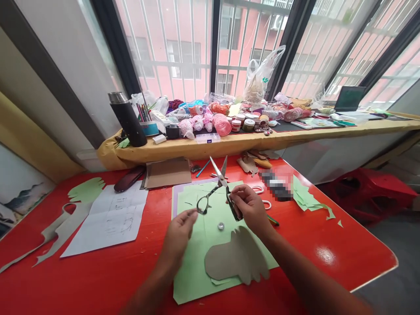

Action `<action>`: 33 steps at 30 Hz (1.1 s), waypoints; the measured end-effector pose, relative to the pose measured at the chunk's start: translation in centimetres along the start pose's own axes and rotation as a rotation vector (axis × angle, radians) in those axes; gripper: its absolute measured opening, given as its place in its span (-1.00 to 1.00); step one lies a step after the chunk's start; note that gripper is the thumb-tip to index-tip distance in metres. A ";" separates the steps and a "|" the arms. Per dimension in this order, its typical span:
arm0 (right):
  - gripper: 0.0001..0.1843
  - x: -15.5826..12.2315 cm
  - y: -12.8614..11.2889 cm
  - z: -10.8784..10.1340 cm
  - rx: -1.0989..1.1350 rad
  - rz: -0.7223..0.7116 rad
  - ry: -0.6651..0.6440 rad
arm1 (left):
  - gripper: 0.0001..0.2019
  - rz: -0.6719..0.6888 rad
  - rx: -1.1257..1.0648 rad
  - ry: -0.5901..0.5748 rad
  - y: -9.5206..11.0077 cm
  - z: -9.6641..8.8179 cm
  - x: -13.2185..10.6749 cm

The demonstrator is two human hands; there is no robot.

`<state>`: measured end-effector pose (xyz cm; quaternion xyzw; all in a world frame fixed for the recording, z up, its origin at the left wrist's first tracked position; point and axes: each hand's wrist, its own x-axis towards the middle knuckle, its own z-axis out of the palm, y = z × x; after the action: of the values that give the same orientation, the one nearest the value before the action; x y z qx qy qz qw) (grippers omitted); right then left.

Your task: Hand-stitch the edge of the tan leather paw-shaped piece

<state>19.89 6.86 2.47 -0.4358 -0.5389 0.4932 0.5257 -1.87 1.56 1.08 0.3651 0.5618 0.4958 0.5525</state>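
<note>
A pair of black-handled scissors (218,183) is held up over the red table (98,280), blades spread apart and pointing up. My right hand (251,209) is closed round one handle loop. My left hand (180,234) is closed, its fingertips pinching the other loop. Beneath them lies a light green paper sheet (197,271) with a grey cardboard cut-out shape (238,258) on it and a small round silver thing (221,225) beside that.
White paper sheets (111,218) and green and grey cut-outs (70,210) lie on the left. Brown cardboard (168,172), green scraps (306,197) and a black flask (128,118) stand beyond. The yellow sill (229,142) holds several yarn rolls and jars. A red stool (367,192) stands at the right.
</note>
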 end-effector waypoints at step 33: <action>-0.37 -4.1 3.0 3.4 -1.121 -0.616 -0.430 | -0.53 -0.161 -0.531 0.131 -0.2 0.9 1.0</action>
<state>16.65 2.94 -0.92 -0.3614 -0.9056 0.0425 0.2178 -1.07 2.61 0.74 0.1289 0.4740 0.6026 0.6290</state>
